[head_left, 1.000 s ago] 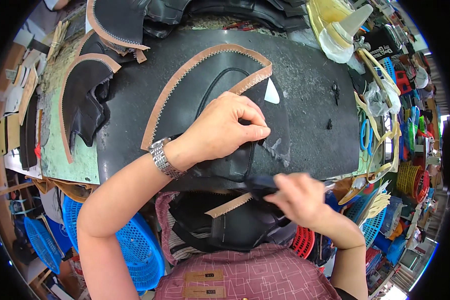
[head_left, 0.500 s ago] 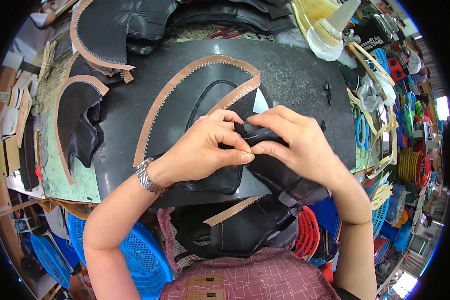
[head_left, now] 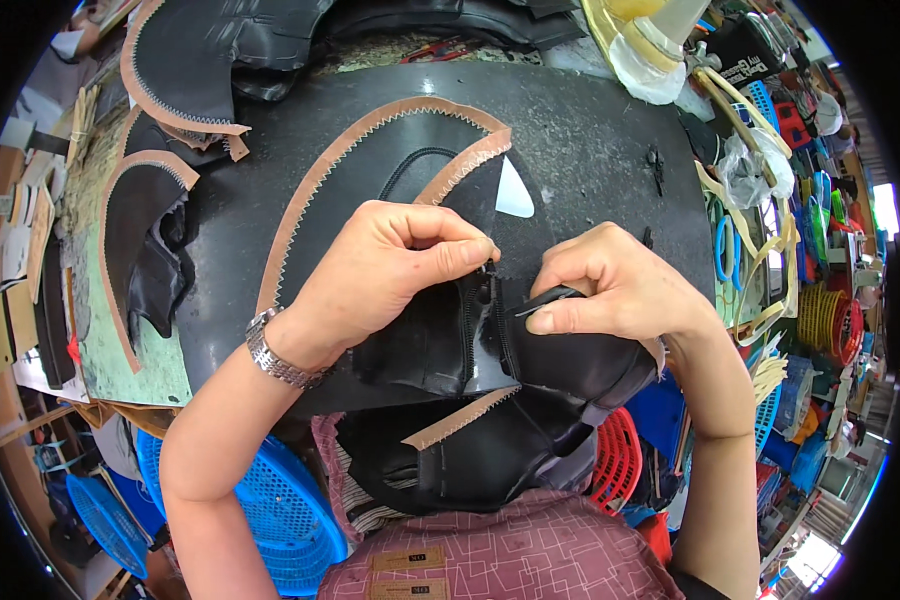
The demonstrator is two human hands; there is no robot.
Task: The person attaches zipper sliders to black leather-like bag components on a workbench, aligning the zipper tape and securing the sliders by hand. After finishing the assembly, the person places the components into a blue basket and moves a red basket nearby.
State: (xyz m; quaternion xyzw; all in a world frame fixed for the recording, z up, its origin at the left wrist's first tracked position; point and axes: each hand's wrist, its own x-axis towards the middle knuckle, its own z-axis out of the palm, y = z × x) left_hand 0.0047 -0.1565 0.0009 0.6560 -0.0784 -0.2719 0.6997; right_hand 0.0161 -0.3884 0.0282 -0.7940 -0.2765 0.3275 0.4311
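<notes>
Closest to the person, a flap of black leather with a tan zigzag-edged strip [head_left: 460,418] hangs off the bench edge over a lap in a reddish patterned shirt [head_left: 510,555]. A blue plastic basket [head_left: 275,505] sits low on the left, a red one [head_left: 620,460] low on the right.

Just above, at the near edge of the bench, both hands work on a black leather shoe upper [head_left: 450,340] with a zipper [head_left: 478,320] running down its middle. The left hand [head_left: 385,270], a metal watch [head_left: 275,352] on its wrist, lies curled over the upper, its thumb and forefinger pinched together at the top of the zipper. The right hand [head_left: 615,290] is just beside it, fingers folded in and thumb pressed flat, clamped on a narrow black leather fold [head_left: 545,298] at the zipper's right side. The two hands are close but not touching.

The upper lies on a dark, scuffed work board [head_left: 590,140]. Beyond the hands, a tan zigzag trim [head_left: 350,150] arcs around the far part of the same piece, and a small white triangular scrap [head_left: 513,192] lies beside it.

Farther off on the left, more black uppers with tan trim [head_left: 135,225] are stacked. At the far right, a clear plastic bottle [head_left: 645,50] stands among cluttered strips and tools.
</notes>
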